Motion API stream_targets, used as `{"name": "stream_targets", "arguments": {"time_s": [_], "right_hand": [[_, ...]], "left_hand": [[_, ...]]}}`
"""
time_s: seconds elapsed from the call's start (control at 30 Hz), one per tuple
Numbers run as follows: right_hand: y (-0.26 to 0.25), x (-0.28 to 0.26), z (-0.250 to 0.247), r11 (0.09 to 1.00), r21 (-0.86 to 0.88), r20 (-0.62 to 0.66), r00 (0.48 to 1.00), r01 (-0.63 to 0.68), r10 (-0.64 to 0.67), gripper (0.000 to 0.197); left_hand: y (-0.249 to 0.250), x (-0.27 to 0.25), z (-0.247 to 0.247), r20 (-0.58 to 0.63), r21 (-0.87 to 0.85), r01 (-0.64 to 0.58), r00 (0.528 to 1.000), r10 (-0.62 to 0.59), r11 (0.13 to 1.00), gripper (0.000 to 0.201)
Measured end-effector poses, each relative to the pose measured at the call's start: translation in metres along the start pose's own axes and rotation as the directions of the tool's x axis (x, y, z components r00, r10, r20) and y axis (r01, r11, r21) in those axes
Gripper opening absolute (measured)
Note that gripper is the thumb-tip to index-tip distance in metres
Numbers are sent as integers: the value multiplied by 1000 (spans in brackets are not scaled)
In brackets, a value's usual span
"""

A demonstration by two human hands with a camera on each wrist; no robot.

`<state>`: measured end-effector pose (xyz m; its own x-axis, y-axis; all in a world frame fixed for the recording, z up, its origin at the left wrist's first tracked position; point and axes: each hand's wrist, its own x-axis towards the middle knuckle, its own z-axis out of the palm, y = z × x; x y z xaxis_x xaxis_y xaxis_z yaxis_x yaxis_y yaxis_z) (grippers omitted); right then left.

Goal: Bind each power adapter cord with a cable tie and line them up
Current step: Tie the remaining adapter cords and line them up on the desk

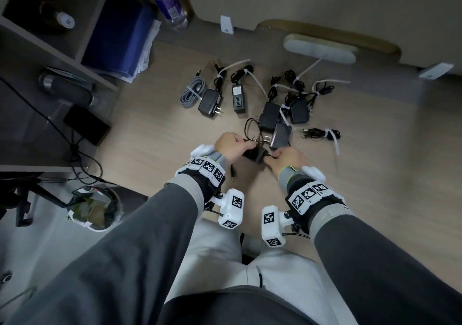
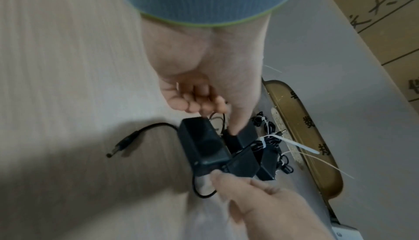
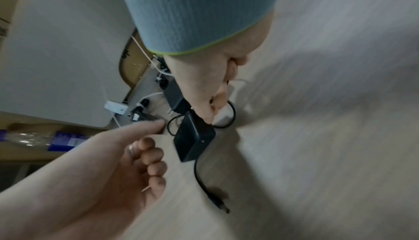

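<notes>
Both arms reach forward over the tabletop (image 1: 155, 134). The left hand (image 1: 231, 143) pinches the black cord (image 2: 218, 118) with curled fingers; the right hand (image 1: 287, 158) grasps the black power adapter (image 1: 255, 156), which sits between both grips.

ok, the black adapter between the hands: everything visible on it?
The black adapter is a matte, plastic-looking rectangular brick lying on the pale wood-look floor. Its thin black cord is loose, untied, ending in a barrel plug. The right hand pinches one end; the left hand is at the cord beside it.
</notes>
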<state>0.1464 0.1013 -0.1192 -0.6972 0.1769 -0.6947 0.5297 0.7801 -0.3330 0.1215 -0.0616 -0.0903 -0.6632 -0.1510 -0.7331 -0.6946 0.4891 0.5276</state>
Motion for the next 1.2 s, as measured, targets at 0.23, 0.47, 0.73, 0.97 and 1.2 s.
{"name": "stream_targets", "arguments": {"time_s": [0.23,0.47,0.73,0.97,1.2], "right_hand": [[-35,-22,-69,957,151,-166,961,248,-223,26],[-32,-40,-125,830,374,-119,909,413,-399,30],[-38,-65,-156,729,471,-125,855,497,-503,32],[-27,-64,-158,838,421,-36,930,347,-367,47],[-40,-55,-168,903,402,-272,962,148,-36,47]], "left_hand": [[80,-51,-2,268,-196,-24,960,77,980,52],[131,-77,3,150,-375,-83,977,149,923,35],[180,-82,-2,-79,-517,-209,977,197,830,33],[206,-71,-24,-80,-610,-172,985,155,773,27],[199,-75,-50,76,-244,-208,969,233,947,33]]}}
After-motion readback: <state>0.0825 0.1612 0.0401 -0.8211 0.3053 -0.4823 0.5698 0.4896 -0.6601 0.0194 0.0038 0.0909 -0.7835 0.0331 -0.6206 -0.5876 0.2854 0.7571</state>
